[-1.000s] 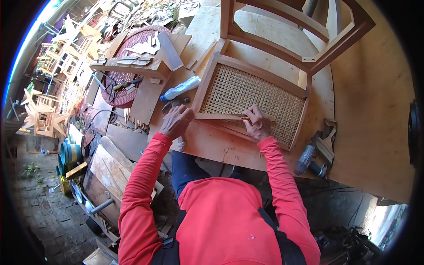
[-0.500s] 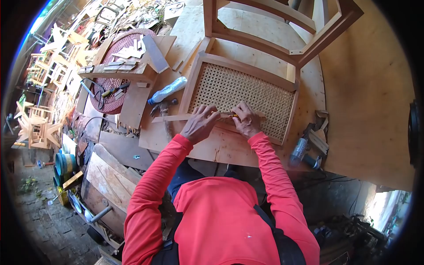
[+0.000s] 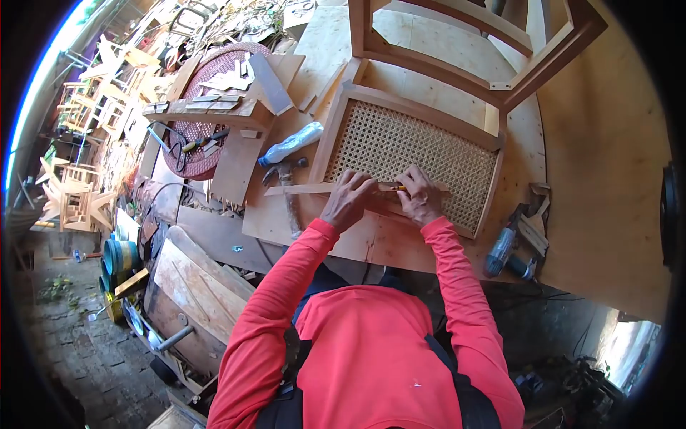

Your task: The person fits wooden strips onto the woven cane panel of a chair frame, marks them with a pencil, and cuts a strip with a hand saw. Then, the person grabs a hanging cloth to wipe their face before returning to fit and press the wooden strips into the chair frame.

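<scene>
A thin wooden strip [image 3: 300, 189] lies across the near edge of a chair seat with woven cane [image 3: 400, 143] in a wooden frame. My left hand [image 3: 350, 199] is closed on this strip near its middle, over the seat's front left part. Just to its right, my right hand [image 3: 419, 194] pinches a small yellow pencil-like tool [image 3: 397, 189] against the strip. The strip's left end sticks out past the frame, above the handle of a hammer [image 3: 287, 187]. My fingers hide part of the strip.
A plastic bottle [image 3: 291, 144] lies left of the seat. The chair's upright frame [image 3: 436, 68] rises behind it. At the right table edge are a power tool [image 3: 501, 250] and wood offcuts [image 3: 532, 232]. A red woven seat [image 3: 196, 143] with scraps stands left.
My left hand has moved right from the strip's left end to its middle, nearer my right hand. The view has shifted slightly.
</scene>
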A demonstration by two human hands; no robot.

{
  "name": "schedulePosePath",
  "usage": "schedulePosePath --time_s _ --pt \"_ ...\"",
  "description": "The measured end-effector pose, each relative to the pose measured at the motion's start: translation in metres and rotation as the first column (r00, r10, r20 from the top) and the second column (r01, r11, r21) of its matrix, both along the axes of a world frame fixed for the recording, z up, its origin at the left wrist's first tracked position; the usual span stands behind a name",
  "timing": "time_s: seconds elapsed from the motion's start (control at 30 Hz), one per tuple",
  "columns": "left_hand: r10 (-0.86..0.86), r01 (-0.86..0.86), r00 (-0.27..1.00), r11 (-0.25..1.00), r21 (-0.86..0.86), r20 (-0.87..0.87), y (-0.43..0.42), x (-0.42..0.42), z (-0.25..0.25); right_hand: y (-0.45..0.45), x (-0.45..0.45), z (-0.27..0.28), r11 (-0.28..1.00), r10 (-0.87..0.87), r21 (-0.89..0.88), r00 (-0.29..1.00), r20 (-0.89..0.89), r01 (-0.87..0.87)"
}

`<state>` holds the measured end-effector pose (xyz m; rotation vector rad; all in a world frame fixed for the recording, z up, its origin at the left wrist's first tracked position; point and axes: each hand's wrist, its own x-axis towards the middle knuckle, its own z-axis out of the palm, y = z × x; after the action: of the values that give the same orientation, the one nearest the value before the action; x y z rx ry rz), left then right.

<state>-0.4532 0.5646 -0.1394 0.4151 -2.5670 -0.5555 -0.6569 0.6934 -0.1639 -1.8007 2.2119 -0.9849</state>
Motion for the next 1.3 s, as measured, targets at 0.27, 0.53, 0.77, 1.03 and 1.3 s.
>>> schedulePosePath --time_s 0.27,0.53,0.77,1.03,1.3 --pt "-0.013 0.013 1.0 1.0 0.02 0.009 0.001 0.001 0.008 0.02 -0.01 0.011 0.949 0.006 -0.27 0.844 0.537 0.165" --pt "-0.016 0.017 1.0 0.999 0.036 -0.008 0.002 -0.003 0.007 0.062 -0.005 0.009 0.886 -0.213 -0.243 0.812 0.544 0.395" --pt "-0.002 0.002 1.0 0.999 0.033 -0.005 0.0 -0.003 0.002 0.045 0.01 -0.005 0.829 -0.151 -0.35 0.777 0.611 0.436" --pt "-0.008 0.007 1.0 1.0 0.02 0.014 0.0 -0.004 0.001 0.041 0.005 0.013 0.837 -0.258 -0.347 0.865 0.43 0.423" --pt "-0.004 0.004 1.0 0.999 0.033 -0.008 0.0 -0.002 0.002 0.027 0.025 0.006 0.894 -0.279 -0.178 0.822 0.496 0.411"
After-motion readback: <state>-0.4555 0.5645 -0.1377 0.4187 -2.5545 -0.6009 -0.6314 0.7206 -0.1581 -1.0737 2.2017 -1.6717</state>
